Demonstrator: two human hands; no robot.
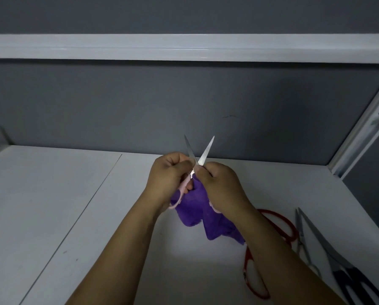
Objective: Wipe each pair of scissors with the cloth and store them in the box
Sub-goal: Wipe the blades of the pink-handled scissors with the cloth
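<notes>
Both hands are curled tight. My left hand (168, 179) grips one handle of the pink scissors (203, 155), and my right hand (221, 188) grips the other. The blades are open. The purple cloth (197, 212) hangs between my hands, above the middle of the surface (74, 194). Red scissors (278, 225), silver scissors (302, 236) and black scissors (329, 249) lie by its right edge.
</notes>
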